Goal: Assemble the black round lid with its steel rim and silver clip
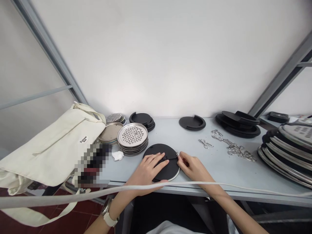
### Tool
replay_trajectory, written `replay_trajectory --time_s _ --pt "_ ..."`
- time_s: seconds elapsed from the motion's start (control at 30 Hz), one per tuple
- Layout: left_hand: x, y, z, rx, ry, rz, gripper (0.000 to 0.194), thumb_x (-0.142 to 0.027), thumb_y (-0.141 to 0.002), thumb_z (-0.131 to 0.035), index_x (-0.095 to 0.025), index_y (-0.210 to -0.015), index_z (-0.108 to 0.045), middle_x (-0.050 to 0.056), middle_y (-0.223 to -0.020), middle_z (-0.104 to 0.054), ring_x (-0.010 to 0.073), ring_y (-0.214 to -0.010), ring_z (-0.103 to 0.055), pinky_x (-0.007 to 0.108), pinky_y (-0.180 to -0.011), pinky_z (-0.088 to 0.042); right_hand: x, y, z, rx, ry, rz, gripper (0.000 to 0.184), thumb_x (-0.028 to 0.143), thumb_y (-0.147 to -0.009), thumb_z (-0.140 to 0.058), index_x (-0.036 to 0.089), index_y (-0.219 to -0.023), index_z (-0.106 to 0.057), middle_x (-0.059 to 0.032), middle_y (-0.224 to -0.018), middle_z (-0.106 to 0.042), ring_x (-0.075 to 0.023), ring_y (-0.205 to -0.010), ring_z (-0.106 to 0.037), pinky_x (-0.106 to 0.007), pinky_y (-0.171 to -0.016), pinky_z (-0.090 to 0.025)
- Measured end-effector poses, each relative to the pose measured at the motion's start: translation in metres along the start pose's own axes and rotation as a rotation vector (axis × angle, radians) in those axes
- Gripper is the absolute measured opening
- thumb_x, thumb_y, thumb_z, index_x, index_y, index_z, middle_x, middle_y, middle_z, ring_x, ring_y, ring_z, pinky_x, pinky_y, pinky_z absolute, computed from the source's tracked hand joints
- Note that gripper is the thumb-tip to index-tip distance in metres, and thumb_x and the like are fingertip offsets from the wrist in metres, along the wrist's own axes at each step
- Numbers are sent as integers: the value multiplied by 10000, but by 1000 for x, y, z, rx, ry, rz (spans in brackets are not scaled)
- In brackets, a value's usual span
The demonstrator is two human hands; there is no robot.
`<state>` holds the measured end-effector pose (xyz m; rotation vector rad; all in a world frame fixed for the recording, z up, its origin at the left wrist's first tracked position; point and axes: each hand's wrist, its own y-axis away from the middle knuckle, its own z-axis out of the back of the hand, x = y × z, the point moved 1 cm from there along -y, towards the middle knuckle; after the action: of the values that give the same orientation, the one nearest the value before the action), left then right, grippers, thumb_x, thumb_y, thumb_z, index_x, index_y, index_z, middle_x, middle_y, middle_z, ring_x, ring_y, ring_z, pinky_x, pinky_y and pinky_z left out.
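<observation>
Behind the black disc [170, 169] under the hands rises a pale wall [158, 58], and around it spreads a grey-blue tabletop [168, 133], the disc lying near its front edge. Left of the disc slumps a cream bag [51, 143]; well to its right stands a broad stack of metal-rimmed plates [284, 152]. Just beyond its left side is a pile of perforated metal plates [133, 135], and farther back to its right sit black holders [237, 126]. The left hand [148, 167] is spread over the disc, apparently steadying it, while the right hand [193, 165] pinches a small metal clip [177, 154] at its right rim. The step in hand looks like fitting or adjusting that clip; further work there would call for firm pressure from the left and a fine fingertip grip. Right of the disc lie loose metal clips [235, 149]; left of it, a crumpled white scrap [118, 156].
</observation>
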<state>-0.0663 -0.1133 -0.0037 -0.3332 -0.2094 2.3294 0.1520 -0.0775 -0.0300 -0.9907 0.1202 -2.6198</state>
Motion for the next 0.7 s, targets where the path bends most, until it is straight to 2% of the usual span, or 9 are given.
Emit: replay_trajectory --time_s 0.27,0.43,0.7 --pt "0 -1 1 21 -1 -14 584 -380 -869 -542 -220 -1402 -364 71 -1499 -297 254 -1361 -287 434 -1081 -289 2 1 1 3 11 -9 248 320 -881 -382 215 -661 -334 70 -546 -383 -92 -498 -329 -222 -532 -263" --pt "0 0 -1 -18 -12 -5 560 -375 -874 -540 -218 -1390 -386 70 -1489 -319 260 -1355 -298 434 -1072 -302 1 0 1 4 11 -11 264 312 -881 -375 217 -646 -302 74 -533 -360 -90 -483 -336 -221 -519 -257" --pt "1 0 -4 -35 -11 -6 576 -366 -852 -568 -231 -1384 -394 61 -1475 -346 253 -1343 -322 424 -1074 -306 -2 0 -1 25 13 -3 265 365 -920 -319 223 -701 -364 67 -546 -419 -104 -486 -376 -229 -526 -277"
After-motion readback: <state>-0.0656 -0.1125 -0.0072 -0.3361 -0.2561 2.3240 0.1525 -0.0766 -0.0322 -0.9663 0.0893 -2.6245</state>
